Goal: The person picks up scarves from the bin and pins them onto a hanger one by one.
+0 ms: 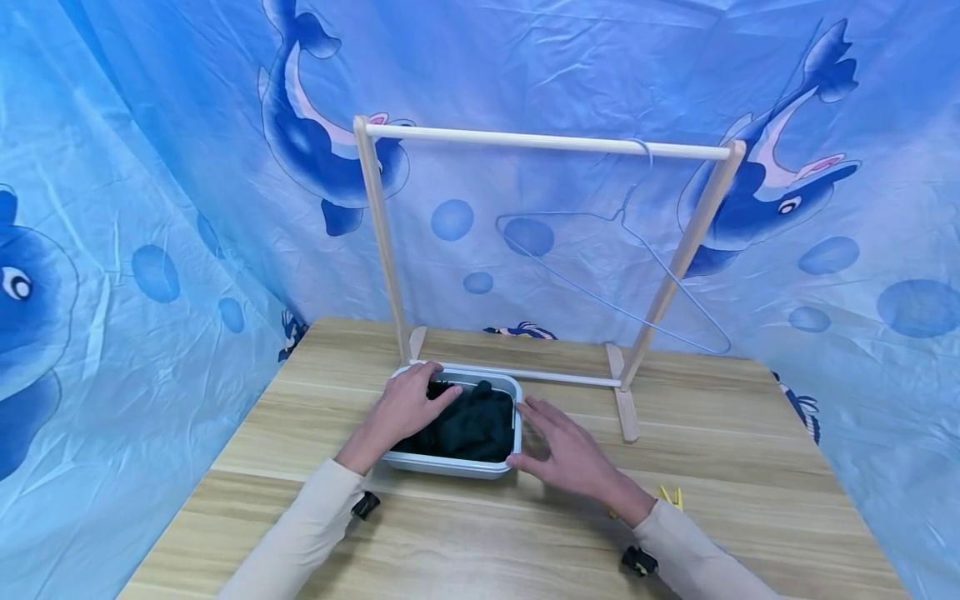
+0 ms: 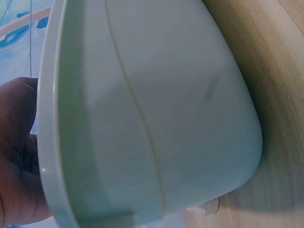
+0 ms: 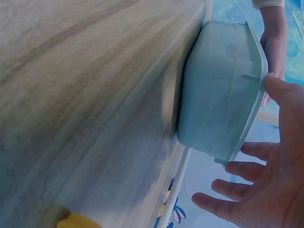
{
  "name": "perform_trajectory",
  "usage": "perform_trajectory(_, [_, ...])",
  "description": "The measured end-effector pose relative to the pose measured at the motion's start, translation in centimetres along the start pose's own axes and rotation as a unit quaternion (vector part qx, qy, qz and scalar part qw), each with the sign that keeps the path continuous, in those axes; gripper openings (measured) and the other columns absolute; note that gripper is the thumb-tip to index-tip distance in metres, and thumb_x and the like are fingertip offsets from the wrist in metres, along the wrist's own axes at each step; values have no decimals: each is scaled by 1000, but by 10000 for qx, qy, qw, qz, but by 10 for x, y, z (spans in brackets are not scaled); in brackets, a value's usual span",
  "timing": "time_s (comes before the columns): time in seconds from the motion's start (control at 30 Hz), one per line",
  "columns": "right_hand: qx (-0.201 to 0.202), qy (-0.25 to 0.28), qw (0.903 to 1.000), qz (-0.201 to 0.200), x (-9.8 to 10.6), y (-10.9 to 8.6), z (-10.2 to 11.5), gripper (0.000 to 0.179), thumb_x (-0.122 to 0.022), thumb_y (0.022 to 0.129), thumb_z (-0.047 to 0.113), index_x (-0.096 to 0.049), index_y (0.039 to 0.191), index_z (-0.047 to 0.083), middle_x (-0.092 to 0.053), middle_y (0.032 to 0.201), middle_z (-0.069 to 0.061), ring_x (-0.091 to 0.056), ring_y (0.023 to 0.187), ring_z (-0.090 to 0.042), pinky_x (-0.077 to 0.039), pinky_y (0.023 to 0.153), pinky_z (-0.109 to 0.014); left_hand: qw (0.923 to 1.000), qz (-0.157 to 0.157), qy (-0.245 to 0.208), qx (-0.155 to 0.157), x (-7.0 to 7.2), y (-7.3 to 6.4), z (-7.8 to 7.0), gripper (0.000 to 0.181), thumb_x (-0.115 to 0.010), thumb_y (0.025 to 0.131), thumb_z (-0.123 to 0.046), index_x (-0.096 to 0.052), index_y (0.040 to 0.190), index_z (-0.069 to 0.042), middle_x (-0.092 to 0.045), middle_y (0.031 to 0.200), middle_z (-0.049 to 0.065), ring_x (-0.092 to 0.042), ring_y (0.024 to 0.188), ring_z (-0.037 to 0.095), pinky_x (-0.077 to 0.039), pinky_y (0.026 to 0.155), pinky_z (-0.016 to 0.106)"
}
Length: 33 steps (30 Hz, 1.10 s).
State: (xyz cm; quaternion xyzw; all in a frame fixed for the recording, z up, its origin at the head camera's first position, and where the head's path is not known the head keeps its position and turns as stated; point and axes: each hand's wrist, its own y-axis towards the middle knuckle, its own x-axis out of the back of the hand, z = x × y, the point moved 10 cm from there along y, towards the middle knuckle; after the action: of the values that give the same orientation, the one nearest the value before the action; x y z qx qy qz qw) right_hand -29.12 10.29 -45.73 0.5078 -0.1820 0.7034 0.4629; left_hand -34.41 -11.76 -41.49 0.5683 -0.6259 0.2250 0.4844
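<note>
A pale grey-green plastic basin (image 1: 450, 467) sits on the table with dark green cloth (image 1: 476, 427) bunched inside. Over its left rim lies my left hand (image 1: 405, 407), with the thumb extended above the cloth. In the left wrist view the basin's outer wall (image 2: 161, 109) hides part of that hand (image 2: 19, 166). My right hand (image 1: 570, 450) is at the right rim, its thumb touching the front right corner. The right wrist view shows this hand (image 3: 270, 175) with fingers spread beside the basin (image 3: 218, 90), gripping nothing.
A wooden rack with a white top bar (image 1: 517, 140) stands behind the basin, its lower bar close to the basin's back edge. A blue wire hanger (image 1: 592, 215) hangs toward its right end. Yellow clips (image 1: 672, 497) lie by my right wrist. Blue printed curtains (image 1: 480, 75) surround the table.
</note>
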Motion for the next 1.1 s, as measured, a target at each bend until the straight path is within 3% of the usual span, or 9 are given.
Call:
perform_trajectory(0.3, [-23,113,9999,60,-3,1,-1,88,-58,91,72,-39,159,19,-39,162,-6,-37,147,-38,-40,110,-60,9998,-169,-53,-96,-6,5,5,45,-80,87,-42,-71,107,-2,-70,94,10,-65,87,26,-54,81,45])
perform_trajectory(0.47, [-119,93,9998,139,-4,1,-2,90,-56,90,75,-37,160,20,-37,163,-6,-36,149,-36,-39,111,-60,9997,-127,-17,-192,-10,5,6,44,-86,82,-35,-73,107,-2,-73,95,11,-69,90,28,-55,82,45])
perform_trajectory(0.6, [-156,99,9997,144,-4,0,-2,91,-57,90,74,-37,160,19,-37,163,-6,-36,149,-35,-39,111,-60,9997,-48,161,-165,-13,4,9,42,-85,82,-39,-72,98,-3,-71,90,9,-67,86,27,-55,79,43])
perform_trajectory(0.77, [-195,104,9996,164,-3,0,-3,91,-57,90,74,-36,160,20,-37,164,-6,-35,149,-34,-39,111,-60,9988,231,419,33,-16,3,10,46,-82,83,-48,-69,93,-5,-68,84,7,-62,82,26,-52,79,43])
perform_trajectory(1.1, [-175,132,9997,106,-5,-1,-3,91,-58,90,73,-35,160,21,-37,164,-5,-36,148,-35,-40,110,-60,9919,766,1000,161,-25,-1,9,50,-79,84,-50,-76,101,-3,-72,96,12,-62,94,31,-47,90,45])
